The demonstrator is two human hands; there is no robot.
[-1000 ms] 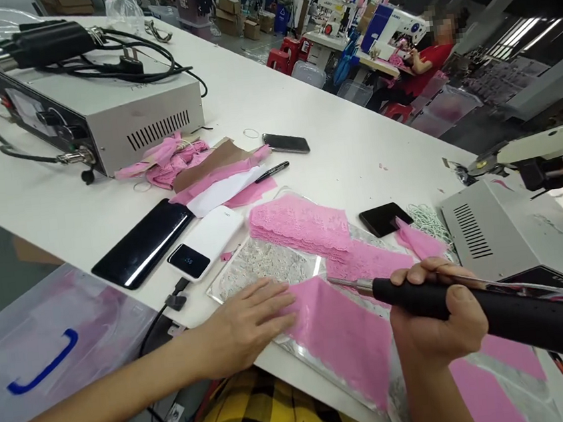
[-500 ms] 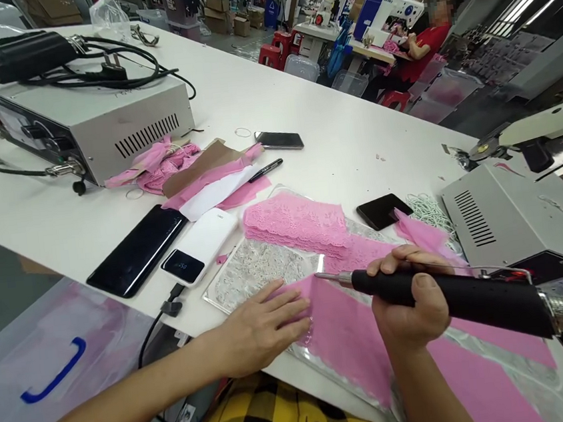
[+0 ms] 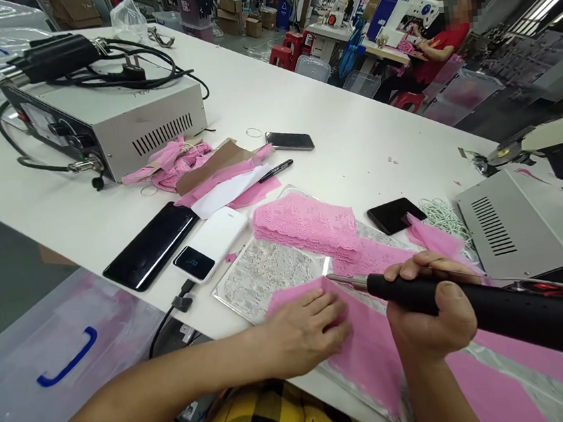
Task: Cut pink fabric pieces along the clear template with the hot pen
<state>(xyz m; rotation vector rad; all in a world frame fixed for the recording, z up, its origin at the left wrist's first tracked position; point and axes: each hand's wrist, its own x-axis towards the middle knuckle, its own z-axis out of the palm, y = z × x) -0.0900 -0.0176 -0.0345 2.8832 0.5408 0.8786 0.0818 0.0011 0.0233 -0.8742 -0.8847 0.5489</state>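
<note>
My right hand (image 3: 429, 303) is wrapped around the black handle of a handheld ultrasonic welder (image 3: 483, 307). Its narrow metal tip rests at the upper edge of a pink fabric piece (image 3: 363, 347). My left hand (image 3: 307, 332) lies on the same fabric, fingers together and slightly bent, just below and left of the tip. Under the fabric is a clear-covered board with a grey speckled pattern (image 3: 267, 269). A stack of pink lace pieces (image 3: 306, 225) sits on that board, beyond my hands.
At the left stands a generator box (image 3: 152, 127) with another wand on top; a second box (image 3: 518, 213) is at right. Phones, a white power bank (image 3: 219, 241), a marker (image 3: 276, 170) and pink scraps lie around. A person (image 3: 445, 46) sits at a sewing machine behind.
My left hand has slid right across the fabric, uncovering its left end. The welder's tip still sits at the fabric's upper edge. The whole view has shifted slightly.
</note>
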